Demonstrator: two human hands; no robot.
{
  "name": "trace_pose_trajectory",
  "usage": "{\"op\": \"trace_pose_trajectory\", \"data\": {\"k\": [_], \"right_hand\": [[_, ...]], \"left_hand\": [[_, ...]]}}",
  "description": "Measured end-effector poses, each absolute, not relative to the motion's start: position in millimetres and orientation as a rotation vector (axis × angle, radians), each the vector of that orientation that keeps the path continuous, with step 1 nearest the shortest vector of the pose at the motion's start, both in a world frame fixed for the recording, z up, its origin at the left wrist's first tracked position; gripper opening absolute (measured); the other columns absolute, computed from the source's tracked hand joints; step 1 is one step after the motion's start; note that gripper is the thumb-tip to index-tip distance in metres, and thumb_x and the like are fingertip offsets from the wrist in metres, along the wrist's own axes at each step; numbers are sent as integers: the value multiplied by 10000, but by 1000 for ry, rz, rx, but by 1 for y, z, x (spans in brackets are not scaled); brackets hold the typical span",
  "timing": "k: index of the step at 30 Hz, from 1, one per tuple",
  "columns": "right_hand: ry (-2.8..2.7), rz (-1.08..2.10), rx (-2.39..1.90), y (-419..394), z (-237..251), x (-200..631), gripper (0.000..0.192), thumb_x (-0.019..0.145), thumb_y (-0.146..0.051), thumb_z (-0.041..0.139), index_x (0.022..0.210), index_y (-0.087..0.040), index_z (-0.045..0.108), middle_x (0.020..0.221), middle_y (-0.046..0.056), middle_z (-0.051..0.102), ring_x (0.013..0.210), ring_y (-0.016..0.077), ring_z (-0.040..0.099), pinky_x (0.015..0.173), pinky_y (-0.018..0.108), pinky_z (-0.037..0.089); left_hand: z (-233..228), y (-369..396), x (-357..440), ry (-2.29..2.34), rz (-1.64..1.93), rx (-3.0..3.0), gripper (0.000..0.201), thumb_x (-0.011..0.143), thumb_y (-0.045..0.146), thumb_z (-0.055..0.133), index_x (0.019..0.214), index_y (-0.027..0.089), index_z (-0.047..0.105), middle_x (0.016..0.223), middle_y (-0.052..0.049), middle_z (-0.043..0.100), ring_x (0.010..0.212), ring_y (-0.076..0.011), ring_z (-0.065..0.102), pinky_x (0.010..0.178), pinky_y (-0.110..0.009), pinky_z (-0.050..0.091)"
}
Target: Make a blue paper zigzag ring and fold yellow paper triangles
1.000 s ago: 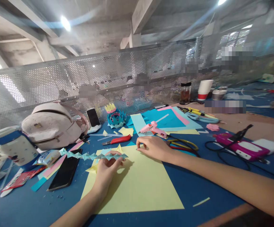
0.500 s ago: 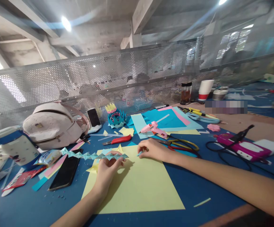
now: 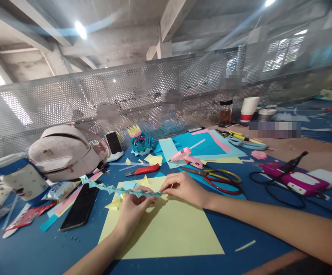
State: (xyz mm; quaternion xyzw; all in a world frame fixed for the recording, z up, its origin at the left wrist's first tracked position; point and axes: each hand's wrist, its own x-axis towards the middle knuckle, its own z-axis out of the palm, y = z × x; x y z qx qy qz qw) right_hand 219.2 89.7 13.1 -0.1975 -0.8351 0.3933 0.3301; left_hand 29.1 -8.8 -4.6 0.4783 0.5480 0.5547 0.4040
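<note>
- At the far left, a blue-and-white tumbler (image 3: 23,179) stands on the blue tabletop (image 3: 31,252), with a red wrapper (image 3: 30,217) lying nearer the person.
- Just right of the tumbler are a small white-and-blue packet (image 3: 59,190) and, behind it, a pale pink backpack (image 3: 64,152).
- A black smartphone (image 3: 80,208) lies flat beside pink, yellow and blue paper strips.
- The light-blue folded paper chain (image 3: 108,188) runs from above the phone's far end, across the left hand, to the right hand's fingertips.
- The left hand (image 3: 129,210), above the yellow sheet's left part, grasps the chain near its right end between thumb and fingers.
- Beyond the left hand sit a blue paper crown (image 3: 141,144) and a red utility knife (image 3: 147,169).
- The yellow paper sheet (image 3: 171,235) lies beneath both hands.
- The right hand (image 3: 184,188) pinches the chain's right tip between thumb and forefinger; whether that tip is a separate piece, I cannot tell.
- Behind the right hand lies a pink glue gun (image 3: 185,155); scissors (image 3: 202,173) with yellow and red handles lie just beside the wrist.
- Farther right are a pink paper flower (image 3: 259,154) and a magenta power strip (image 3: 294,179).
</note>
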Motion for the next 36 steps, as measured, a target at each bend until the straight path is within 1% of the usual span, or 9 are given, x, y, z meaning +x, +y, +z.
{"op": "trace_pose_trajectory", "data": {"k": [4,7,11,16,21,25,30,32,36], "right_hand": [[-2167,1064,-610,91,8,218,72,761,-169,738,814,-177,785,773,28,752,658,150,653,605,226,479],[-2177,1065,-641,89,7,216,51,741,-169,747,789,-170,764,743,18,741,624,137,633,575,214,466],[-2184,1080,-629,85,6,215,30,739,-166,742,769,-168,745,749,15,733,630,131,629,579,212,462],[-2172,1178,-623,83,1,214,68,755,-206,738,808,-164,728,788,31,732,686,153,654,603,229,466],[-2135,1264,-626,81,-2,211,130,752,-238,747,844,-164,693,793,30,714,728,165,657,605,231,452],[-2082,1375,-636,81,-5,210,196,742,-238,756,903,-164,672,721,6,686,671,148,628,595,228,439],[-2162,1331,-642,81,-5,211,163,772,-303,750,821,-155,703,754,25,692,687,150,601,600,234,421],[-2202,1302,-648,81,-3,211,155,796,-308,730,807,-156,704,756,20,687,662,138,575,585,230,405],[-2233,1256,-669,82,1,212,129,827,-289,700,811,-161,695,756,5,674,650,129,549,596,229,398]], "left_hand": [[0,-9,31,1374,1397,1142,343,619,420,845,776,176,662,663,-30,740,668,-199,711,691,-281,553],[2,-9,32,1394,1383,1122,367,612,451,843,759,162,672,668,-57,757,662,-201,712,689,-280,553],[2,-9,32,1420,1364,1108,391,592,493,849,681,154,675,658,-78,758,637,-201,705,667,-277,550],[1,-6,32,1403,1383,1126,407,563,508,854,636,157,662,589,-56,724,569,-177,670,612,-265,541],[-2,-5,31,1400,1388,1146,380,587,474,847,651,156,650,584,-48,714,547,-158,651,574,-241,514],[-4,-4,31,1392,1368,1174,348,601,441,837,652,160,638,563,-44,702,539,-171,658,549,-245,505],[-10,-6,34,1425,1353,1185,279,617,338,822,608,173,598,546,-36,692,530,-168,660,526,-232,485],[-13,-7,34,1436,1352,1193,253,631,320,813,637,167,612,563,-35,697,541,-165,663,526,-228,483],[-12,-8,33,1460,1317,1218,271,668,344,801,785,135,673,644,-48,716,583,-166,673,530,-228,487]]}}
